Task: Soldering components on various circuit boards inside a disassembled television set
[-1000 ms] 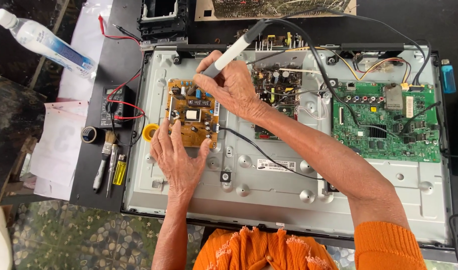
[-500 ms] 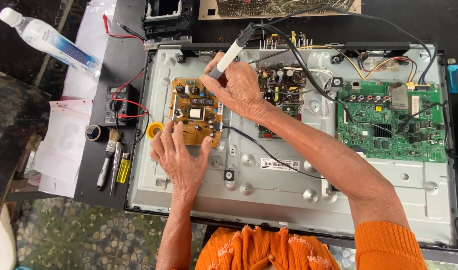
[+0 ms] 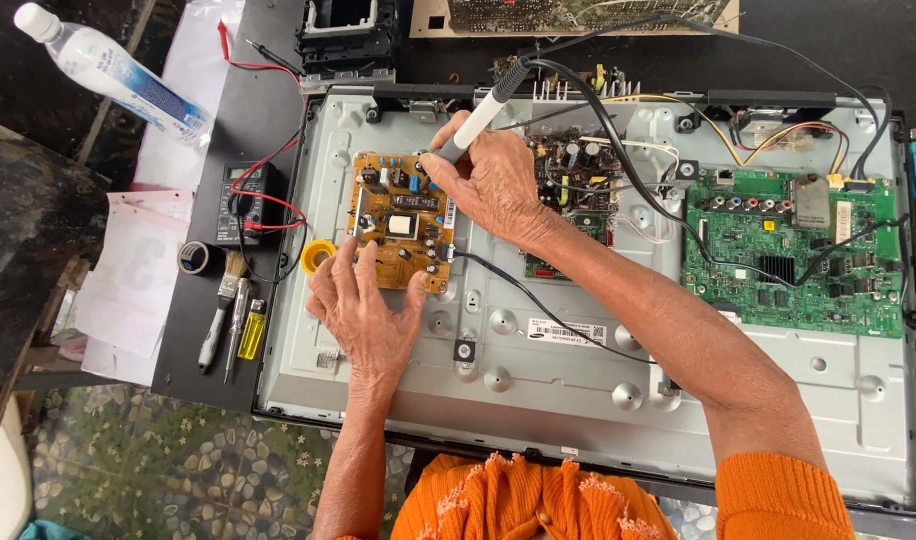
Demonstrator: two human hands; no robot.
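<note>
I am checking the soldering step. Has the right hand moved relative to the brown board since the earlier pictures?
No clear move. The right hand holds the iron at the top right edge of the brown board, as before; only the view shifted.

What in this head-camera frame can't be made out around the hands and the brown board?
- Iron tip: the soldering iron ends behind the right hand; contact with the brown circuit board cannot be told.
- Board's lower edge: covered by left hand fingers.
- Middle board: partly hidden by the right hand and black cable.
- Component markings: too small.
</note>
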